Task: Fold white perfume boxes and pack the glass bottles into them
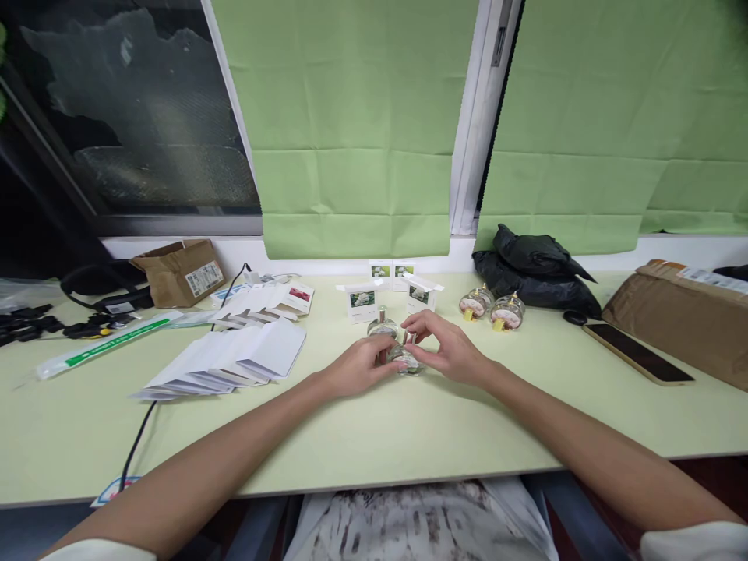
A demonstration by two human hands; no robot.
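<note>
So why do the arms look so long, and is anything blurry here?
Head view: the wide lens stretches both forearms toward the bottom corners and leans the window frame. Light is soft and even, with only faint shadows on the table. The glass bottle between the left hand and right hand is small, its detail soft.

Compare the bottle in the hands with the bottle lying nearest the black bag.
The held bottle seems upright, gripped between the left hand and the right hand. The other bottle, beside the black bag, lies on its side, untouched. The held bottle looks clear with a silvery top, while the other bottle looks pinkish with a yellow cap. Both are small, round glass bottles on the pale table.
</note>
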